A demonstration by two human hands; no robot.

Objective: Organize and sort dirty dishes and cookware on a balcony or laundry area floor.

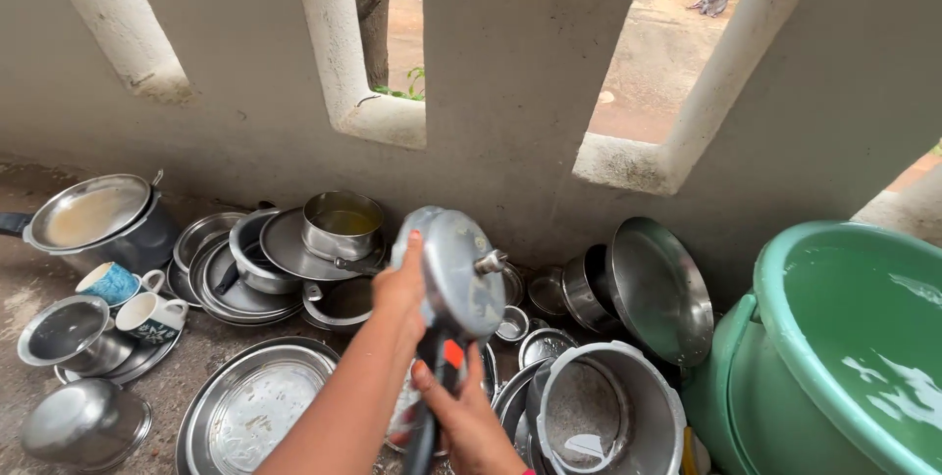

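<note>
Grip check: left hand spread flat against edge of round grey metal pressure-cooker lid, fingers wrapped on rim; right hand closed round lid's black handle. Lid held tilted in air above steel plates, well apart from green plastic tub. Judgement: keep handle grip firm, turn lid with left palm, wet metal may slip.

A home's outdoor washing-up corner: steel pots and plates on the concrete floor beside a green water tub.
</note>
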